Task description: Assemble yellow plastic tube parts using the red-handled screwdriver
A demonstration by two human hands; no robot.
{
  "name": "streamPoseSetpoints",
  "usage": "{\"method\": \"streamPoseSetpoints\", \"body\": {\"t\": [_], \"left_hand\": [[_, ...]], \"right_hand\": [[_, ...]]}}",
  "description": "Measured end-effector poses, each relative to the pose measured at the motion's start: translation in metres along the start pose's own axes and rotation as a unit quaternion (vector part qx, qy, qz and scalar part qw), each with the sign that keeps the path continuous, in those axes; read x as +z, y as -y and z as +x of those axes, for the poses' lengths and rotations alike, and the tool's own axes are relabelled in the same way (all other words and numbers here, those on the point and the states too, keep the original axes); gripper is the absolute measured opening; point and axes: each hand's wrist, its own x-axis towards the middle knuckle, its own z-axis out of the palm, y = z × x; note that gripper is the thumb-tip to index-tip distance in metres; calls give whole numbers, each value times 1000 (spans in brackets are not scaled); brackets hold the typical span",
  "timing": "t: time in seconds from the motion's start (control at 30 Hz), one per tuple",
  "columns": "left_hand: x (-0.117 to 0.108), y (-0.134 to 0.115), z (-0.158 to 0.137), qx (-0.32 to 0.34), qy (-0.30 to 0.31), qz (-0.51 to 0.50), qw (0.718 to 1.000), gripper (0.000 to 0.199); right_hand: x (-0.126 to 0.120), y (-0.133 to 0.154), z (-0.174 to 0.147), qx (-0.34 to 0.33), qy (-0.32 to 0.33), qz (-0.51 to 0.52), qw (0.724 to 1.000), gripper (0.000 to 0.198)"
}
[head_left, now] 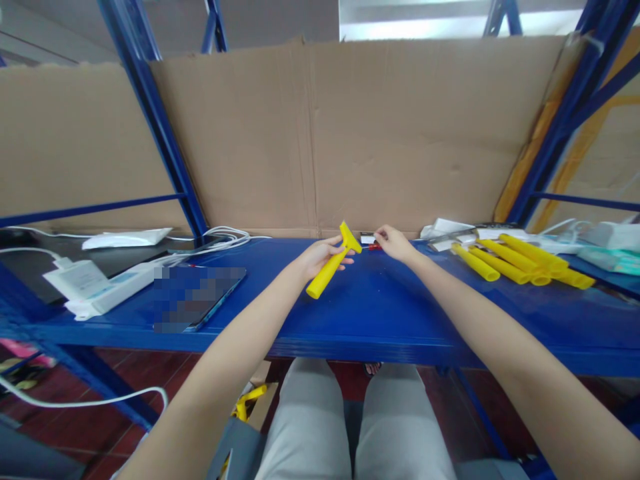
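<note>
My left hand [323, 258] holds a yellow T-shaped scraper [327, 272]. Its flared head points up and away, and its round handle slants down toward me, above the blue shelf top [380, 313]. At the back of the shelf, my right hand [393, 243] has its fingers pinched together. A small white piece [368, 239] and a small red item [372, 247] lie right by those fingertips. Whether the fingers grip something is too small to make out. Several yellow tubes [505, 260] lie in a pile to the right of my right hand.
On the left are a dark tablet-like slab [200, 300], a white power strip [117, 287] and white cables [225, 233]. Cardboard [375, 133] walls the back between blue posts [150, 113]. Below, a box [263, 407] holds yellow pieces [247, 402].
</note>
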Motion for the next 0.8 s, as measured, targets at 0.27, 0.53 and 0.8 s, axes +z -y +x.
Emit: {"method": "streamPoseSetpoints", "body": {"t": [0.27,0.53,0.8], "left_hand": [[-3,14,9,-34,76,-90,992,56],[2,32,20,-16,55,-107,993,48],[6,35,22,-8,-1,-94,996,33]], "right_hand": [[21,28,-6,-60,78,112,989,24],[30,23,-11,48,120,203,971,16],[28,26,-13,83,173,219,957,23]]}}
